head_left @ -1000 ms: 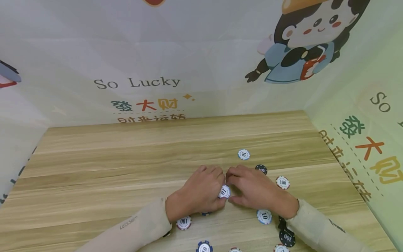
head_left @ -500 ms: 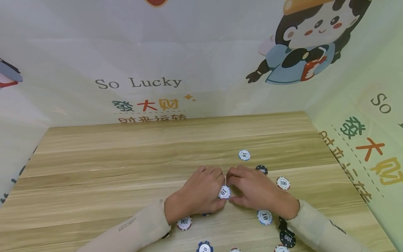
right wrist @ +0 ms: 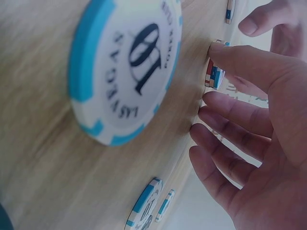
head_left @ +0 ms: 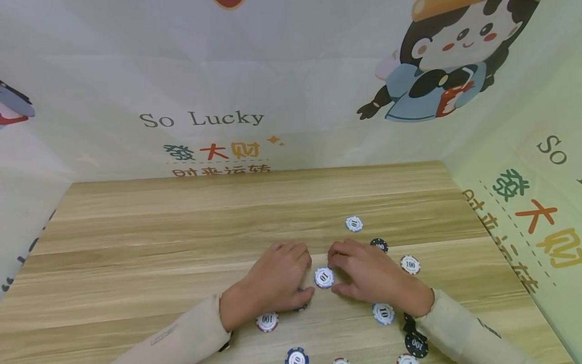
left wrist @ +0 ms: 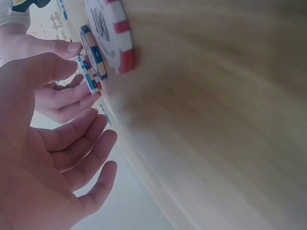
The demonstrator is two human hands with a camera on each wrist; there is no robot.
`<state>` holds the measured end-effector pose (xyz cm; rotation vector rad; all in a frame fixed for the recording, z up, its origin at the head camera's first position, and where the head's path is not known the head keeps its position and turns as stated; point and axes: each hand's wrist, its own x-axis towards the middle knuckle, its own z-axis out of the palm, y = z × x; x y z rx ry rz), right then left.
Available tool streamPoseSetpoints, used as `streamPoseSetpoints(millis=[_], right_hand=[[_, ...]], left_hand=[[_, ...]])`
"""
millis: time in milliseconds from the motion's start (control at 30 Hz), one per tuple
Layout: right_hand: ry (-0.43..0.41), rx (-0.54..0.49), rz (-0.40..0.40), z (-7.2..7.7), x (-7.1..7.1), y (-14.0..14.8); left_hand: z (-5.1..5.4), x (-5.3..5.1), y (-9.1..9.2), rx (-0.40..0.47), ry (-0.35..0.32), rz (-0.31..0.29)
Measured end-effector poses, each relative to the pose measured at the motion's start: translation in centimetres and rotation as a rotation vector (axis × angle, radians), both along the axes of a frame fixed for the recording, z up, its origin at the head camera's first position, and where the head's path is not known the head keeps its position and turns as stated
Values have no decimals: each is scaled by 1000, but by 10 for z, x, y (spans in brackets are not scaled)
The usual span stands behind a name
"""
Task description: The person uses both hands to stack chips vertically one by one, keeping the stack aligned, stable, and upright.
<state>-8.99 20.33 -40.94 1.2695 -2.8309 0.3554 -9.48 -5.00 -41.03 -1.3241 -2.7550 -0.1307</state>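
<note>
A short stack of poker chips (head_left: 324,277), topped by a blue-and-white one marked 10, sits on the wooden table between both hands. Just left of it is my left hand (head_left: 273,278), apart from the stack, its fingers loosely bent around nothing. My right hand (head_left: 375,273) stays close at the stack's right side, thumb and fingers spread; whether it touches is unclear. Red and blue edges show low in the stack (right wrist: 215,72) in the right wrist view. A dark blue chip (head_left: 300,306) lies partly hidden under the left thumb, near a red-edged 100 chip (head_left: 267,321).
Loose chips lie around: a light blue 10 chip (head_left: 353,223) farther back, a black 100 chip (head_left: 379,245) and a red-edged chip (head_left: 410,264) behind the right hand. Closer in are another 10 chip (head_left: 383,314) and black chips (head_left: 416,345). A printed cloth wall (head_left: 295,101) stands behind the table.
My left hand has drawn back to the left from the chip stack and spread its thumb and fingers, uncovering the top chip. My right hand has barely moved.
</note>
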Motion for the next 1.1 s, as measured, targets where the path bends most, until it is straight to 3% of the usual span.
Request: streamPoseSetpoints(millis=[500,767,1100], right_hand=[[-12,1,-11,-1,1,1],[-16,5,-12,-1,0,1],[-17,0,-12,0,1,0]], left_hand=[[2,18,-24,42,-15,7],[-1,27,-26,24,-70,-3],[-3,30,-26,16,-86,-6]])
